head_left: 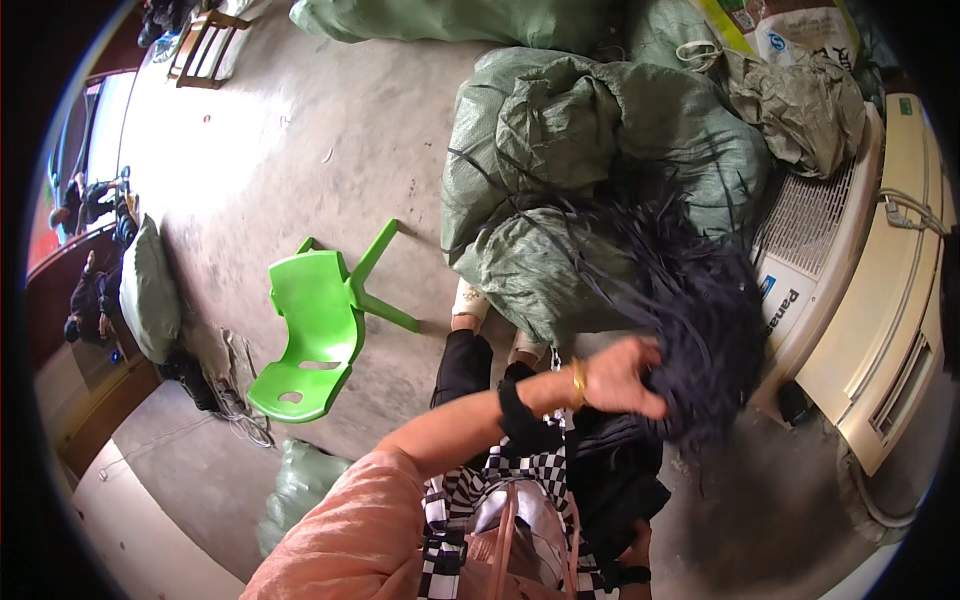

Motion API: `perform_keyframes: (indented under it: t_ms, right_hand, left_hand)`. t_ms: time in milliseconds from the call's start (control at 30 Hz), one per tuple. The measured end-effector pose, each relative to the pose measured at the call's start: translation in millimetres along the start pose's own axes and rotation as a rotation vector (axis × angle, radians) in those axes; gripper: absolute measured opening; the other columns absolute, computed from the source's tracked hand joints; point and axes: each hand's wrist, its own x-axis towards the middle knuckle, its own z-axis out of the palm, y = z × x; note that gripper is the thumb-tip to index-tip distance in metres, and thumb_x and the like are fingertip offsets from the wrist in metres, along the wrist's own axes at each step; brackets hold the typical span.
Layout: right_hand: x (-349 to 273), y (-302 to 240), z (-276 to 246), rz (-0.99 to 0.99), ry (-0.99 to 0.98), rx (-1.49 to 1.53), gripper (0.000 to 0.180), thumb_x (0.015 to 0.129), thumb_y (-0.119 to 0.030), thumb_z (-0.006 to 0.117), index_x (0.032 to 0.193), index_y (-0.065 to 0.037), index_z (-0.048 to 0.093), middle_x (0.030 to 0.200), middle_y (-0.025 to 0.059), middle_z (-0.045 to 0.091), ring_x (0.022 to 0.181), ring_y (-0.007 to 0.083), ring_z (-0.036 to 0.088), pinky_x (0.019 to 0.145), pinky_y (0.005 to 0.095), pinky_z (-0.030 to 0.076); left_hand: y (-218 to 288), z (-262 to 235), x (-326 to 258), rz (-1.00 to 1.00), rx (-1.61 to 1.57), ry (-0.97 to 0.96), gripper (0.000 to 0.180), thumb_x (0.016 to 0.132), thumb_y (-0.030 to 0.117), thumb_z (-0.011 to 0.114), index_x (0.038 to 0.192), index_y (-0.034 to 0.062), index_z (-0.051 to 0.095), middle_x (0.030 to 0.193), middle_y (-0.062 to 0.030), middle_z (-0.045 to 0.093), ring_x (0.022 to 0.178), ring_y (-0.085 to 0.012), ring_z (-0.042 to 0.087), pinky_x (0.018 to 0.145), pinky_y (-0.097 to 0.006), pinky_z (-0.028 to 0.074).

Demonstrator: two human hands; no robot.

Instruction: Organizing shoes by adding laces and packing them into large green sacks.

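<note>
My left hand, with a gold bangle and a black wristband, is raised in front of me and closed on a thick bundle of dark, thin strips. The strips fan upward and to the right over a green woven sack. More dark material hangs below the hand over my lap. Only a small part of my right hand shows at the bottom edge, against that dark material; its fingers are hidden. I wear a pink sleeve and a black-and-white checked garment.
Several stuffed green sacks are piled ahead. A white air-conditioner unit lies on the right. A green plastic chair lies tipped over on the concrete floor at left. Other people are far left, and a wooden stool stands top left.
</note>
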Motion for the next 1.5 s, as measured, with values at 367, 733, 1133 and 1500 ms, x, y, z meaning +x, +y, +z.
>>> perform_keyframes:
  t_ms: [367, 733, 1133, 1500]
  right_hand:
    - [22.1, 21.8, -13.3, -0.054, -0.053, 0.013, 0.061, 0.082, -0.022, 0.064, 0.136, 0.000, 0.048, 0.137, 0.0141, 0.055, 0.125, 0.0319, 0.054, 0.108, 0.0479, 0.044]
    - [23.1, 23.4, -23.0, -0.045, -0.020, 0.027, 0.062, 0.078, -0.017, 0.068, 0.136, -0.002, 0.049, 0.134, 0.0123, 0.056, 0.124, 0.0319, 0.055, 0.107, 0.0486, 0.045]
    - [25.6, 30.9, -11.0, -0.044, -0.093, 0.113, 0.054, 0.084, -0.020, 0.063, 0.134, -0.001, 0.052, 0.134, 0.0131, 0.057, 0.123, 0.0306, 0.055, 0.108, 0.0469, 0.045]
    - [18.8, 33.1, -4.2, -0.087, -0.155, 0.099, 0.050, 0.085, -0.022, 0.066, 0.131, -0.002, 0.056, 0.131, 0.0110, 0.060, 0.121, 0.0288, 0.057, 0.107, 0.0478, 0.045]
  left_hand:
    - [-8.5, -189.5, -36.4, 0.193, -0.622, 0.493, 0.033, 0.087, 0.027, 0.064, 0.107, 0.0016, 0.060, 0.104, -0.0089, 0.066, 0.100, -0.0196, 0.064, 0.093, -0.037, 0.050]
    - [-14.4, -204.3, 31.5, -0.156, -0.045, 0.658, 0.037, 0.075, 0.019, 0.078, 0.101, -0.0059, 0.065, 0.102, -0.0118, 0.069, 0.092, -0.0168, 0.065, 0.078, -0.030, 0.054]
    - [-93.8, 6.3, 2.9, -0.446, 0.149, 0.495, 0.053, 0.073, 0.042, 0.075, 0.093, -0.0058, 0.067, 0.075, -0.0125, 0.067, 0.070, -0.0203, 0.064, 0.066, -0.037, 0.052]
    - [-60.9, 43.8, -15.4, -0.117, 0.685, 0.210, 0.059, 0.069, 0.051, 0.070, 0.086, -0.0058, 0.065, 0.086, -0.0256, 0.067, 0.091, -0.0382, 0.066, 0.082, -0.044, 0.052]
